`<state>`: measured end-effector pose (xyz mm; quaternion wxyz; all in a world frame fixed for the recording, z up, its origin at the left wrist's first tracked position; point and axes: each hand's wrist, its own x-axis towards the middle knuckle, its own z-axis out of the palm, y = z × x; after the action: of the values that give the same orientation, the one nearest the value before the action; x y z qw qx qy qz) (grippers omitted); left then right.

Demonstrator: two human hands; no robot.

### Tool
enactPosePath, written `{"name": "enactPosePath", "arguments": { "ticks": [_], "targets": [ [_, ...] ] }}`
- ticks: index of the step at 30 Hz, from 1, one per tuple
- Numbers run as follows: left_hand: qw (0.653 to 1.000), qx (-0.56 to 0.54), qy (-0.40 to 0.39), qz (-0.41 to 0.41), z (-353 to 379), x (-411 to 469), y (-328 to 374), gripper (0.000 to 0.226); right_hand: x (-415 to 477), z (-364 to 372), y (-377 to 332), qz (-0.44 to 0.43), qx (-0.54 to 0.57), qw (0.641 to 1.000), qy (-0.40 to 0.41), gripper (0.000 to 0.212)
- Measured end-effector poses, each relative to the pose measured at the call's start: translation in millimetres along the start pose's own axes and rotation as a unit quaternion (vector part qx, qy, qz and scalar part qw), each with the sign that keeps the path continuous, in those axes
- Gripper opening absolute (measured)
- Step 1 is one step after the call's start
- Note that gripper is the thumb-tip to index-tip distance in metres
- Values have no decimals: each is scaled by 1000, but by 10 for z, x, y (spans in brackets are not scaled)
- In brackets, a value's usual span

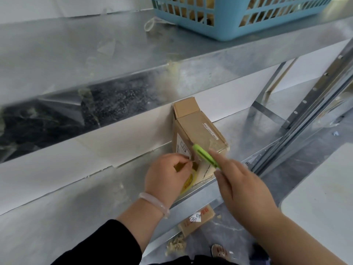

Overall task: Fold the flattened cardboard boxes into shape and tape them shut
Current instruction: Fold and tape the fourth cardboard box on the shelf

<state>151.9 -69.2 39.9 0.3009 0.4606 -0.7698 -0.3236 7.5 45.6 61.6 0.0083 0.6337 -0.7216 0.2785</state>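
A small brown cardboard box (198,129) stands folded on the metal shelf (76,197), one flap up at its far end and clear tape over its near end. My left hand (166,176) grips a yellow tape roll (189,181) against the box's near side and pinches the tape strip with thumb and forefinger. My right hand (242,186) holds a green utility knife (205,156), its tip against the taped near corner of the box.
A blue plastic basket (229,20) sits on the upper shelf (95,54). A shelf upright (309,104) rises at the right. On the floor below lie a cardboard piece with a handwritten label (196,219) and scraps. A white surface (324,197) is at the right.
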Motion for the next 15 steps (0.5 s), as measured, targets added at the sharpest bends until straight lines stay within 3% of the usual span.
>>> {"name": "enactPosePath", "arguments": {
  "ticks": [3, 8, 15],
  "targets": [
    [1000, 11, -10, -14, -4, 11, 35, 6, -209, 58, -54, -35, -39, 998, -37, 61],
    [1000, -6, -12, -10, 2, 24, 27, 13, -268, 113, -54, 27, -79, 994, -77, 92],
    [1000, 4, -18, -16, 5, 8, 36, 18, -260, 85, -87, 43, -110, 982, -145, 102]
  ]
}}
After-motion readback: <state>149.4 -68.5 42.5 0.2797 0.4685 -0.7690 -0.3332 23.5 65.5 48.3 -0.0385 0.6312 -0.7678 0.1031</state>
